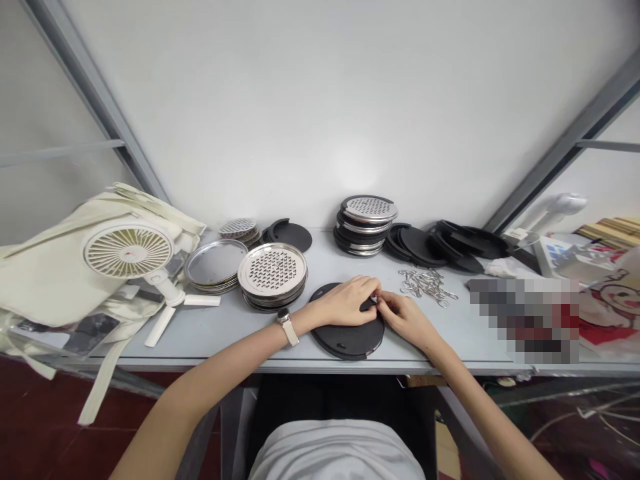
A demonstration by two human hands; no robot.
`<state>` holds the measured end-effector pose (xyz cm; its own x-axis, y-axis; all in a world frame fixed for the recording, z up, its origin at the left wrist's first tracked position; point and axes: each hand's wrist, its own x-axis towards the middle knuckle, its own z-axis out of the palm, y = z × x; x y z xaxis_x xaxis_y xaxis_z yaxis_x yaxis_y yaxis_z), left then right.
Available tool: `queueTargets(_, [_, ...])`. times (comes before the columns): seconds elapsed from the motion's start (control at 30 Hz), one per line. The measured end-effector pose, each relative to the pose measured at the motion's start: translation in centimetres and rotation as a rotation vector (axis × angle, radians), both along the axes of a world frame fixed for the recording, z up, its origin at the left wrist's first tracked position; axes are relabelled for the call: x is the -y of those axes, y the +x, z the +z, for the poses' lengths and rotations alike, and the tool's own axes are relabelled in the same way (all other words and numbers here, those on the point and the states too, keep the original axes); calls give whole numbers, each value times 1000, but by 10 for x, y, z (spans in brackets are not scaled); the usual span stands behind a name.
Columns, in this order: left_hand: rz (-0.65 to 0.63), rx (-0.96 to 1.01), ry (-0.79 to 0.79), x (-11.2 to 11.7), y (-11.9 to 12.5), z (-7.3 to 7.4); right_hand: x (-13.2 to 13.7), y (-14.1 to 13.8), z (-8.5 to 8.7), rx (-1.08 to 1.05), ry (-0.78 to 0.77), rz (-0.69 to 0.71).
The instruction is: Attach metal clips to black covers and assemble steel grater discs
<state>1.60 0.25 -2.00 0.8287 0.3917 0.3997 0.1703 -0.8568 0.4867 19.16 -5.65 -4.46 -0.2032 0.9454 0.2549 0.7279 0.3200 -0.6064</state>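
Note:
A round black plastic disc (345, 341) lies flat near the table's front edge. My left hand (347, 301) rests across its top, with fingers and thumb closed at the upper right rim. There my right hand (404, 319) meets it, thumb and fingertips pinched together. Whatever small piece sits between the right fingertips is mostly hidden. Just beyond my right hand lies a loose pile of bent metal wire clips (429, 285). To the left of the disc stands a stack of round metal grater plates (273, 272).
Round metal trays (216, 263) are stacked farther left. Black-rimmed grater discs (367, 223) form a pile at the back, with black plastic rings (423, 245) to its right. A white fan (129, 252) and a cream bag (55, 267) occupy the left end; a blurred-out item (525, 320) lies right.

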Motion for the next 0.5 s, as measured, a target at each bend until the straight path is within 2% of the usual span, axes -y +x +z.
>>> queueTargets(0.5, [-39,2,-6,-4,-1,0,0,0,-1,-14,-44,-10])
